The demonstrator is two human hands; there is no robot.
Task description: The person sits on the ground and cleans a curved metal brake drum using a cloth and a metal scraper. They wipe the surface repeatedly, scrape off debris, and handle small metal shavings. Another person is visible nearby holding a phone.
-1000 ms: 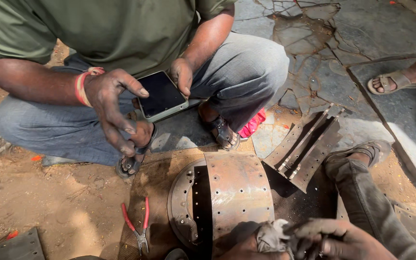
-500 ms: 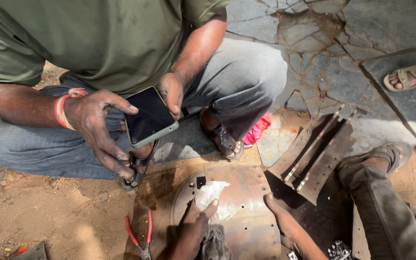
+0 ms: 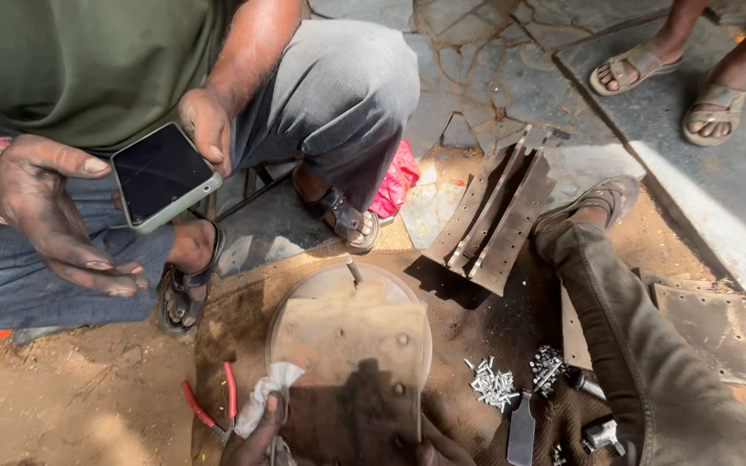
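A curved, rusty metal plate with rivet holes (image 3: 351, 362) stands tilted on a round metal disc (image 3: 321, 280) on the ground in front of me. My left hand (image 3: 256, 431) grips the plate's lower left edge with a white cloth (image 3: 269, 388) bunched in its fingers. My right hand (image 3: 442, 449) holds the plate's lower right corner, and only part of it shows at the frame's bottom edge. My trousered leg (image 3: 641, 345) stretches out on the right, ending in a sandal (image 3: 602, 198).
A person sits opposite, holding a phone (image 3: 161, 177) in greasy hands. Red-handled pliers (image 3: 213, 406) lie to the left. Loose rivets (image 3: 494, 384), a flat tool (image 3: 520, 431) and more curved plates (image 3: 498, 216) lie to the right. Another person's sandalled feet (image 3: 666, 78) stand behind.
The curved plate has gone from lying low under my wiping hand to standing tilted up. My hands have dropped to its lower edge. The view has shifted closer and to the right.
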